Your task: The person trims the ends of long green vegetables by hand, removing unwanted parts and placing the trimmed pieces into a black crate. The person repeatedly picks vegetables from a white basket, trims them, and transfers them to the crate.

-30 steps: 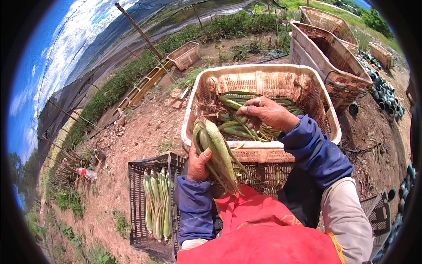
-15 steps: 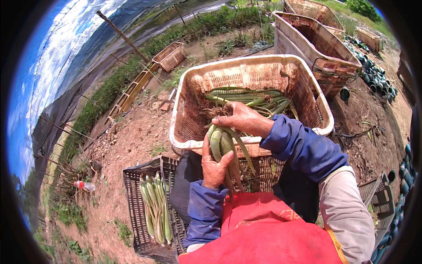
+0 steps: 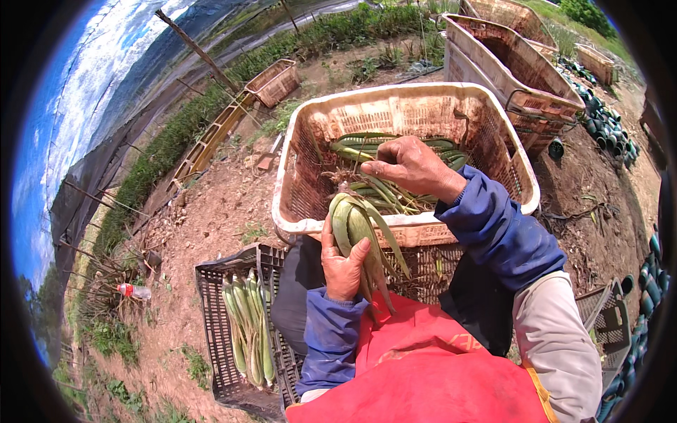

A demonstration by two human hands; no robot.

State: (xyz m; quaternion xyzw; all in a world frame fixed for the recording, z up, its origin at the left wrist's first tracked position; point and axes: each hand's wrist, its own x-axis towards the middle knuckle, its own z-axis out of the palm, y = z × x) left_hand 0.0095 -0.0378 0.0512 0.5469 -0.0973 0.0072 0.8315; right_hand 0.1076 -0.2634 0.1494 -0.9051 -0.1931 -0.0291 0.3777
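Note:
My left hand (image 3: 341, 273) is wrapped round a green plant (image 3: 357, 229) with thick, drooping leaves and a tangle of roots at its top end. It is held upside down over the near rim of a dirty white plastic crate (image 3: 384, 113). Just above and right of the roots, my right hand (image 3: 416, 169) has its fingers curled and thumb pressed in. What it pinches, if anything, is too small to make out. More long green plants (image 3: 377, 194) lie inside the crate. At my left, a black crate (image 3: 209, 314) contains several pale green stalks (image 3: 248, 328).
Stacked dirty crates (image 3: 504, 63) stand at the far right, beside a heap of dark pots (image 3: 606, 127). A smaller crate (image 3: 273, 83) and a yellow ladder (image 3: 204, 148) are far left. A plastic bottle (image 3: 134, 291) lies on the reddish soil.
My right hand has lifted up and right, away from the plant's root end, and its fingers have curled in. My left hand keeps its grip on the plant.

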